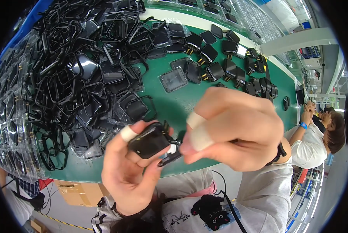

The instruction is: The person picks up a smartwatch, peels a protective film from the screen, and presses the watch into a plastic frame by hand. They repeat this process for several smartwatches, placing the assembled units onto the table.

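Observation:
My left hand (123,171) holds a small black square module (148,140) between thumb and fingers, close to the camera, with a white finger cot on the index finger. My right hand (236,132), with white cots on two fingertips, pinches a thin black frame piece (169,157) at the module's lower right edge. Both hands hover over the front edge of the green table (170,105).
A big heap of black square frames and clear film pieces (80,77) covers the table's left. Several black modules (220,62) lie in loose rows at the back right. A clear-wrapped square part (173,79) lies mid-table. Another person (318,136) sits at the right. A cardboard box (78,192) stands below the table.

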A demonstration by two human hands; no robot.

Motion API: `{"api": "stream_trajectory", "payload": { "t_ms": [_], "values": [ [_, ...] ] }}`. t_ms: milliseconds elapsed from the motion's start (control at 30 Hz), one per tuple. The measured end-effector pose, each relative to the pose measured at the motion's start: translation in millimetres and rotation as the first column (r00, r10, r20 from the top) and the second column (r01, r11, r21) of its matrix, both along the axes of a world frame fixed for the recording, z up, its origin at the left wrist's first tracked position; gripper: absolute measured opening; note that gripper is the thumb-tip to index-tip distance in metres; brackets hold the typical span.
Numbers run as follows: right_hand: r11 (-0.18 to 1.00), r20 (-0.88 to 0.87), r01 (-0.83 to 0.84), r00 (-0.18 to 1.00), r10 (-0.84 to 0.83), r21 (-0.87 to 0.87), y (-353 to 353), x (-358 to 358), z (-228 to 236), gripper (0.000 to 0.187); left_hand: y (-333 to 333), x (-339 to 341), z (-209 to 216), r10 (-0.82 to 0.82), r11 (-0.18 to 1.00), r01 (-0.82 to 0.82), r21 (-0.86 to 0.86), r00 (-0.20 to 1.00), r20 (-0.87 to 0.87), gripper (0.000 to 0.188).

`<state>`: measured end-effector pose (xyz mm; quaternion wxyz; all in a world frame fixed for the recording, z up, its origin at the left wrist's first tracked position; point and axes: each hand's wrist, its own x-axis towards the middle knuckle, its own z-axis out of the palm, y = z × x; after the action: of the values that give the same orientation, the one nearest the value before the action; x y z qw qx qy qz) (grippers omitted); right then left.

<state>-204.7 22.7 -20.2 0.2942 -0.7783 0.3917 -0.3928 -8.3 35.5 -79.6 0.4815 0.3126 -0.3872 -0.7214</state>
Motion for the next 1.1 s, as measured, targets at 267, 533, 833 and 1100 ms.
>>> {"api": "stream_trajectory", "payload": {
  "t_ms": [267, 533, 833, 1100],
  "values": [
    [0.973, -0.020, 0.068, 0.998, -0.065, 0.222, 0, 16, -6, 0.021, 4, -1, -3, -0.077, 0.996, 0.072, -0.054, 0.993, -0.092, 0.059],
    [0.998, -0.139, -0.059, 0.989, 0.053, -0.037, 0, 15, -19, 0.030, 6, -5, -10, 0.109, 0.979, -0.105, -0.177, 0.994, 0.013, 0.040],
    [0.999, 0.057, -0.037, 0.998, 0.036, 0.018, 12, 23, -16, 0.021, 10, -13, -13, 0.362, 0.860, -0.293, -0.418, 0.928, 0.093, 0.019],
    [0.998, 0.138, -0.048, 0.990, 0.041, 0.051, 16, 32, -19, 0.019, 4, -7, -25, 0.298, 0.828, -0.336, -0.448, 0.942, -0.156, 0.019]
  ]
}}
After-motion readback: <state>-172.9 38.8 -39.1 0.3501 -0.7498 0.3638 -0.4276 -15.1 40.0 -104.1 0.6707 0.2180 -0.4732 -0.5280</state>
